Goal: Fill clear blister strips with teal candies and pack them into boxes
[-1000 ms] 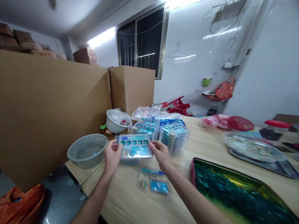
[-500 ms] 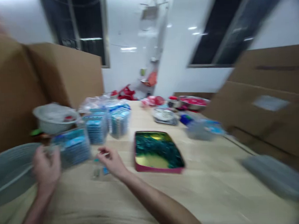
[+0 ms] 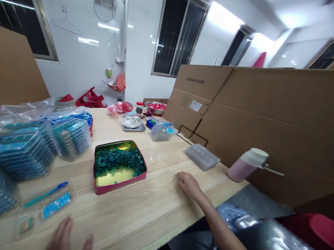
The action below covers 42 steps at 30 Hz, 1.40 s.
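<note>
My left hand [image 3: 65,244] is at the lower left, partly cut off by the frame's bottom edge, thumb and fingers apart with nothing in them. Just beyond it a clear plastic case [image 3: 71,195] lies on the table, with a blue pen [image 3: 46,194], a blue patterned card [image 3: 56,205] and a small striped piece [image 3: 27,225] in or on it. My right hand [image 3: 189,185] is low over the table at the right, fingers loosely bent, and no object shows in it. Nearest to it is a clear plastic tray [image 3: 202,156], apart from the fingers.
A pink-rimmed tin [image 3: 121,182] holds dark green translucent pieces. Stacked clear cases [image 3: 25,154] fill the left. A plate [image 3: 131,121], a plastic bag [image 3: 160,132] and a red-filled bowl [image 3: 156,107] stand farther back. A pink bottle [image 3: 243,167] stands at the right by cardboard [image 3: 267,116].
The view has swung to the right. My right hand has moved from beside the cases to the table's right side. My left hand has left the grey basket and is lower, fingers spread.
</note>
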{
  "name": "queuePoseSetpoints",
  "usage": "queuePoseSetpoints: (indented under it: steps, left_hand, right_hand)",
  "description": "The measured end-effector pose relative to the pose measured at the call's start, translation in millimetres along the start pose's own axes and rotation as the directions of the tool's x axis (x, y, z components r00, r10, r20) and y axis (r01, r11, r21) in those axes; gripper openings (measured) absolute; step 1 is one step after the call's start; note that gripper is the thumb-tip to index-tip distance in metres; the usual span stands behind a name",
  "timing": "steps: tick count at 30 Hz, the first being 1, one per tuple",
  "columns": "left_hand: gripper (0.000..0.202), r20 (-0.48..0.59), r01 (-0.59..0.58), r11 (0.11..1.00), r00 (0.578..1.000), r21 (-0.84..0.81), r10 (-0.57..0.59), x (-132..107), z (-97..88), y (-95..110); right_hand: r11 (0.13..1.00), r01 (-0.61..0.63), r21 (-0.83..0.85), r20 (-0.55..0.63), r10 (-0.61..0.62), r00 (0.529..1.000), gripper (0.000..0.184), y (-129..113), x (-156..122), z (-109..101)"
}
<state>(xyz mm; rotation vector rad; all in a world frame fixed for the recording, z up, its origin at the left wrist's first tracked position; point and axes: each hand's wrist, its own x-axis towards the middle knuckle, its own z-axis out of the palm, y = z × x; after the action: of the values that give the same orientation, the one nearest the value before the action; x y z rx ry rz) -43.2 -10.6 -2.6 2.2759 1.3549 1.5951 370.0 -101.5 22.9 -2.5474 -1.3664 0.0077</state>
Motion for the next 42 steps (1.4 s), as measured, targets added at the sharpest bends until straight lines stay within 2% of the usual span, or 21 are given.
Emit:
queuePoseSetpoints:
  steps: [2,4,6,8,10,12,15,18,20,23,27,29,31,33,35,36,37,39,41,42]
  left_hand:
    - [0.065,0.135,-0.167,0.986,0.977,0.011,0.164,-12,24.0,22]
    - [0.065,0.25,-0.263,0.965,0.933,-0.008,0.257,-23,48.4,46]
    - [0.069,0.302,-0.37,0.929,0.882,-0.027,0.36,-35,71.9,66]
    - [0.082,0.354,-0.477,0.878,0.814,-0.044,0.46,-45,91.6,78]
    - [0.097,0.418,-0.51,0.859,0.773,-0.038,0.477,-52,103.6,80]
    - [0.104,0.507,-0.489,0.872,0.746,-0.024,0.432,-56,105.9,73]
    - [0.098,0.647,-0.454,0.89,0.669,-0.036,0.367,-55,95.3,55]
    - [0.086,0.689,-0.473,0.876,0.606,-0.09,0.398,-51,83.4,41]
    - [0.079,0.677,-0.494,0.862,0.598,-0.11,0.429,-50,80.6,38]
    - [0.062,0.648,-0.51,0.857,0.631,-0.069,0.427,-52,84.1,43]
    - [0.031,0.611,-0.481,0.876,0.705,0.039,0.36,-58,91.4,58]
    - [0.026,0.608,-0.436,0.899,0.724,0.035,0.327,-57,91.5,63]
    - [0.025,0.591,-0.359,0.933,0.744,-0.041,0.312,-49,86.4,67]
    - [0.028,0.518,-0.215,0.962,0.811,-0.167,0.272,-35,75.5,70]
    - [0.024,0.424,0.016,0.957,0.898,-0.291,0.115,-17,61.1,72]
    - [0.018,0.408,0.169,0.93,0.913,-0.326,-0.023,-7,54.2,72]
    - [0.013,0.41,0.325,0.88,0.896,-0.346,-0.169,3,48.4,72]
    - [0.012,0.447,0.584,0.72,0.795,-0.375,-0.411,20,41.9,68]
    - [0.013,0.485,0.712,0.555,0.701,-0.43,-0.523,32,42.1,64]
    - [0.013,0.492,0.736,0.493,0.677,-0.464,-0.547,36,43.6,63]
  right_hand:
    - [0.998,0.054,0.013,0.034,-0.054,0.998,0.018,-8,-12,1]
    - [0.991,0.121,0.057,0.043,-0.124,0.991,0.01,-33,-32,9]
    - [0.971,0.191,0.142,0.047,-0.199,0.979,0.011,-66,-54,19]
    - [0.917,0.27,0.294,0.059,-0.3,0.952,0.01,-95,-71,26]
    - [0.824,0.34,0.453,0.089,-0.421,0.903,0.01,-113,-77,26]
    - [0.739,0.38,0.556,0.085,-0.506,0.859,0.013,-121,-68,19]
    - [0.659,0.449,0.603,-0.016,-0.553,0.833,0.018,-128,-27,6]
    - [0.657,0.5,0.564,-0.042,-0.582,0.812,0.018,-151,24,2]
    - [0.737,0.517,0.435,0.055,-0.595,0.802,0.018,-177,53,7]
    - [0.817,0.547,0.18,0.177,-0.574,0.799,0.017,-219,80,25]
    - [0.838,0.542,0.067,0.176,-0.544,0.82,0.022,-254,90,49]
    - [0.837,0.545,0.049,0.182,-0.544,0.819,0.024,-259,91,55]
    - [0.838,0.544,0.031,0.192,-0.539,0.82,0.024,-257,93,56]
    - [0.846,0.529,0.062,0.188,-0.53,0.827,0.022,-250,93,51]
    - [0.837,0.459,0.297,0.193,-0.524,0.83,0.018,-239,87,43]
    - [0.789,0.378,0.484,0.207,-0.523,0.827,0.015,-233,82,38]
    - [0.696,0.262,0.669,0.225,-0.526,0.82,0.014,-227,74,33]
    - [0.453,0.018,0.891,0.259,-0.54,0.801,0.02,-217,52,26]
    - [0.282,-0.123,0.951,0.266,-0.548,0.793,0.026,-210,27,23]
    - [0.234,-0.157,0.96,0.264,-0.547,0.794,0.027,-207,14,22]
